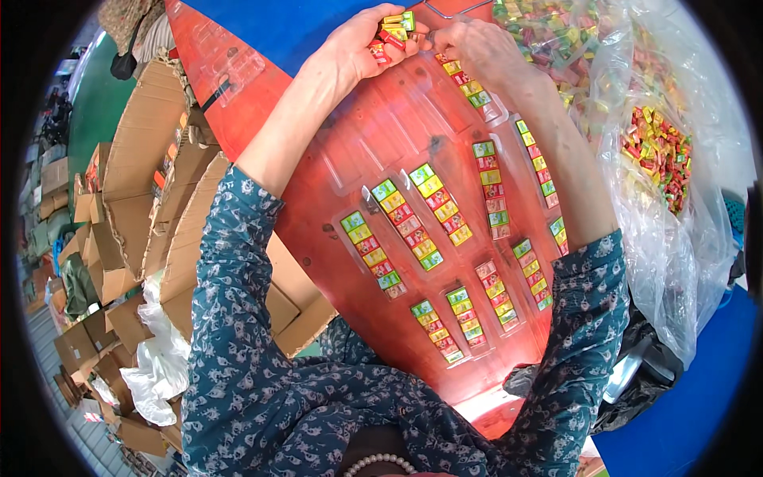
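Observation:
My left hand (350,44) is cupped, palm up, around several small wrapped sweets (393,36) in red, yellow and green. Close to its fingertips is my right hand (481,52), with its fingers bent together; whatever they pinch is hidden. Below the right hand, a row of sweets (465,82) lies in a slot of a clear plastic tray, its far end partly covered by the fingers. Nearer to me, several more clear trays hold rows of the same sweets (437,203). A clear tray with bare slots (381,131) lies left of the right hand's row.
The red tabletop (326,262) carries the trays. At the right, a big clear plastic bag (668,254) holds a heap of loose sweets (656,155). Opened cardboard boxes (135,151) stand on the left. More clear trays (226,71) lie at the far left corner. A black bag (652,374) sits lower right.

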`<state>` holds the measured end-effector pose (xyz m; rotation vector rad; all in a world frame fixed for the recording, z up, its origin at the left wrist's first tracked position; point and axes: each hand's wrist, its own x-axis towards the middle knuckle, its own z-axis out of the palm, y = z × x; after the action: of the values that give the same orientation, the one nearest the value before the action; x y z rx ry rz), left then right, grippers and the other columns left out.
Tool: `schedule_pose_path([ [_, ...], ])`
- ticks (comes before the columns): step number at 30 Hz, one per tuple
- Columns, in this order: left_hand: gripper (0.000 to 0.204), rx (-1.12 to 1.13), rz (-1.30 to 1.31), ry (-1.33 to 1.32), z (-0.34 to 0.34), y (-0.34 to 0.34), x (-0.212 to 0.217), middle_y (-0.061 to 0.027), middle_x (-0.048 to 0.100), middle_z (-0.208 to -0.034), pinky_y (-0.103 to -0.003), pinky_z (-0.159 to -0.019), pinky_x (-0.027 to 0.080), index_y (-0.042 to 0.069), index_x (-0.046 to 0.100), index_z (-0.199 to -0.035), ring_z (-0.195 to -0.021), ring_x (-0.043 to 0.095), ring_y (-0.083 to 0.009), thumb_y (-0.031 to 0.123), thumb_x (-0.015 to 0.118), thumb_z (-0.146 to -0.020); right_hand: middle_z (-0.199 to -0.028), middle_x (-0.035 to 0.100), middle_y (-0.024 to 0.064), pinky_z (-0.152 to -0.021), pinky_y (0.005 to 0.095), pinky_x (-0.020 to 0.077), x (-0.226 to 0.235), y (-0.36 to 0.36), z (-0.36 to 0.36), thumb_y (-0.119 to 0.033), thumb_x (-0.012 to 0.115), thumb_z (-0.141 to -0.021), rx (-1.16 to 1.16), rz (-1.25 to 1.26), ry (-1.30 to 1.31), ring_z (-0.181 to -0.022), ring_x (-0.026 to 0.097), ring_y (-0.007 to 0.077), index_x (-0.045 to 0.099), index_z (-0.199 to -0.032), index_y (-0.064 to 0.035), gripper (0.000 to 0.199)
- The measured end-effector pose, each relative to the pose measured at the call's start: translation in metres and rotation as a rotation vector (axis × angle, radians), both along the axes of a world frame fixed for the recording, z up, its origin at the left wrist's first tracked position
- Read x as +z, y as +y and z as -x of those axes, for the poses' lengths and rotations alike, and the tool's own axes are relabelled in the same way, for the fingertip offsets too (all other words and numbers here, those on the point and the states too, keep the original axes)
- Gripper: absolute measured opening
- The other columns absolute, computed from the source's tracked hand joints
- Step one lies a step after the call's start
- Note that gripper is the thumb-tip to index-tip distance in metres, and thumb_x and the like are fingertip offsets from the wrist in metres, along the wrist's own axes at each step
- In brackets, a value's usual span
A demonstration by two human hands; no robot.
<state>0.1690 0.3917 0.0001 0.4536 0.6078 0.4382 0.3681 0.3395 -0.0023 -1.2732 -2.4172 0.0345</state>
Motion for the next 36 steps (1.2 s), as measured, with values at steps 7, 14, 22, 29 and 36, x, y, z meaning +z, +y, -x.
schedule_pose_path([
  [7,0.037,0.242,-0.039,0.119,-0.018,-0.001,-0.003,-0.0196,0.059,-0.074,-0.03,-0.05,0.055,-0.012,0.054,-0.083,-0.065,0.061,-0.0319,0.023,0.041,-0.088,-0.079,0.056,0.0112,-0.067,0.0394,0.0435,0.008,-0.007,-0.009,-0.013,0.054,-0.078,-0.022,0.087,-0.083,-0.08,0.055,0.0291,0.057,-0.083,-0.0111,0.006],
  [14,0.033,0.182,-0.018,0.058,-0.039,-0.002,-0.006,-0.0149,0.059,-0.069,-0.028,-0.04,0.05,-0.006,0.055,-0.079,-0.053,0.059,-0.0264,0.024,0.043,-0.087,-0.077,0.055,0.0097,-0.069,0.0387,0.0426,-0.007,-0.009,-0.018,-0.011,0.055,-0.077,0.024,-0.033,0.083,-0.082,0.054,0.0282,0.056,-0.082,-0.0079,0.006],
  [22,0.029,0.229,-0.134,0.184,-0.043,0.0,-0.011,-0.0132,0.06,-0.071,-0.029,-0.048,0.053,-0.002,0.055,-0.083,-0.061,0.06,-0.0245,0.023,0.042,-0.088,-0.078,0.055,0.0121,-0.068,0.0354,0.0425,0.025,-0.011,-0.023,-0.005,0.054,-0.075,0.168,0.231,-0.005,-0.081,0.055,0.0271,0.054,-0.08,-0.0032,0.005],
  [29,0.027,0.173,-0.115,0.151,-0.042,0.004,-0.016,-0.013,0.061,-0.073,-0.029,-0.049,0.053,-0.001,0.055,-0.084,-0.06,0.061,-0.0236,0.022,0.041,-0.088,-0.069,0.054,0.0145,-0.06,0.0331,0.0427,0.026,-0.012,-0.01,-0.003,0.056,-0.073,0.008,0.347,0.191,-0.067,0.055,0.0257,0.052,-0.077,0.0012,0.007],
  [36,0.025,0.207,-0.139,0.166,-0.048,0.0,-0.007,-0.0112,0.06,-0.071,-0.028,-0.046,0.052,0.0,0.054,-0.083,-0.057,0.06,-0.0223,0.02,0.04,-0.088,-0.064,0.051,0.0127,-0.054,0.0381,0.0407,0.006,0.0,-0.022,-0.005,0.056,-0.066,0.264,-0.189,0.255,-0.057,0.049,0.0314,0.052,-0.066,-0.0073,0.005],
])
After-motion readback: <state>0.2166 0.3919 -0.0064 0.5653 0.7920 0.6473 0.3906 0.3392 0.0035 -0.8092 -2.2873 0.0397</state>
